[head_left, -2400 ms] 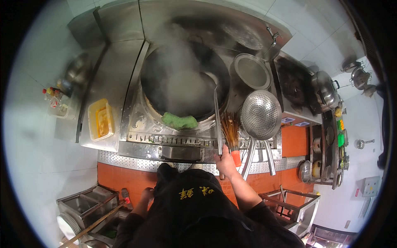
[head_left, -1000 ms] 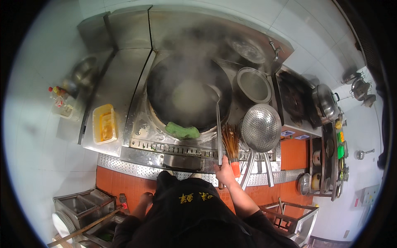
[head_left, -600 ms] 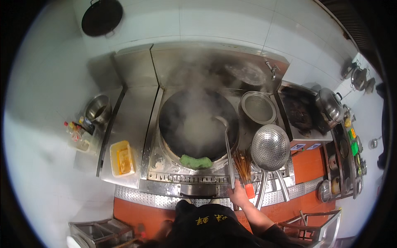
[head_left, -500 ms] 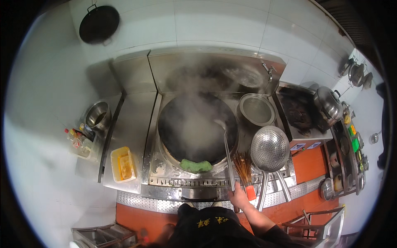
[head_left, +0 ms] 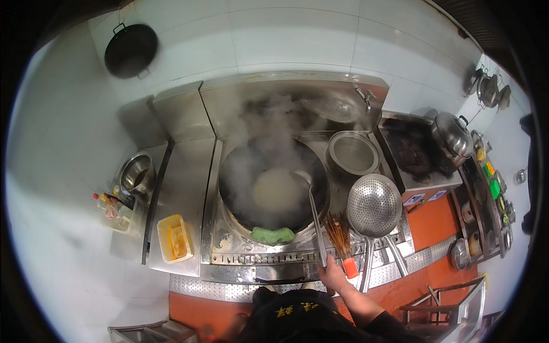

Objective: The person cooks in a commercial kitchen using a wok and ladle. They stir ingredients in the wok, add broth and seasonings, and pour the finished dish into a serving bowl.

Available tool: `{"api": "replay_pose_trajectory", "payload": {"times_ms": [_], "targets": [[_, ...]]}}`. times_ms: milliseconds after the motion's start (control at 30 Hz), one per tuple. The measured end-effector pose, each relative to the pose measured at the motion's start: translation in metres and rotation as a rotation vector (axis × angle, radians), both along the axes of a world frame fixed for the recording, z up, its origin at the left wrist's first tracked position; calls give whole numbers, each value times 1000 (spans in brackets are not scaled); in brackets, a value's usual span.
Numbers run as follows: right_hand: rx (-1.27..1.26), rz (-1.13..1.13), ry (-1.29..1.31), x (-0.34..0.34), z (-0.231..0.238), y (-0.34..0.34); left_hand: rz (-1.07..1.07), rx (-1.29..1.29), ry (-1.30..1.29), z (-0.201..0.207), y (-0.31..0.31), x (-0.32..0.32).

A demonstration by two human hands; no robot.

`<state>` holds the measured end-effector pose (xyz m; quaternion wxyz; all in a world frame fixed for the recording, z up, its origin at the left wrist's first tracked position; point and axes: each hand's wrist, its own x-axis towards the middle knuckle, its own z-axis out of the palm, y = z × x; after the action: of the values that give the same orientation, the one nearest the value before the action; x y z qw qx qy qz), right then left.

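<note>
My right hand [head_left: 333, 275] is closed round the handle of a long metal ladle [head_left: 317, 224]. The ladle's bowl rests at the right inside of a big black wok [head_left: 235, 186], beside a pool of pale cloudy liquid [head_left: 277, 190]. Steam rises from the wok and blurs its far side. A folded green cloth [head_left: 273, 235] lies over the near rim of the wok. Just right of the ladle handle stands a bamboo brush [head_left: 342, 237] with a red end. My left hand cannot be made out; only dark clothing shows on that side.
Right of the wok are a round pot [head_left: 354, 153] of liquid and a large perforated strainer [head_left: 374, 207]. A yellowish tub [head_left: 175, 238] sits on the left counter, near a steel pot [head_left: 138, 172] and bottles [head_left: 112, 207]. A tap [head_left: 365, 97] juts from the backsplash.
The steam over the wok has thinned, so the pale liquid shows more plainly. My view has shifted slightly. The ladle stays in my right hand at nearly the same place.
</note>
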<state>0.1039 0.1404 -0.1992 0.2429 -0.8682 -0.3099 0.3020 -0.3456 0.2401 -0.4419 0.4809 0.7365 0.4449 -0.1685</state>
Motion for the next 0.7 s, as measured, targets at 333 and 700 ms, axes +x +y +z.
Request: {"api": "replay_pose_trajectory", "payload": {"times_ms": [333, 700], "targets": [[-22, -4, 44, 1, 12, 2, 147, -119, -70, -41, 8, -7], [76, 15, 1, 4, -4, -2, 500, -42, 126, 23, 10, 32]]}}
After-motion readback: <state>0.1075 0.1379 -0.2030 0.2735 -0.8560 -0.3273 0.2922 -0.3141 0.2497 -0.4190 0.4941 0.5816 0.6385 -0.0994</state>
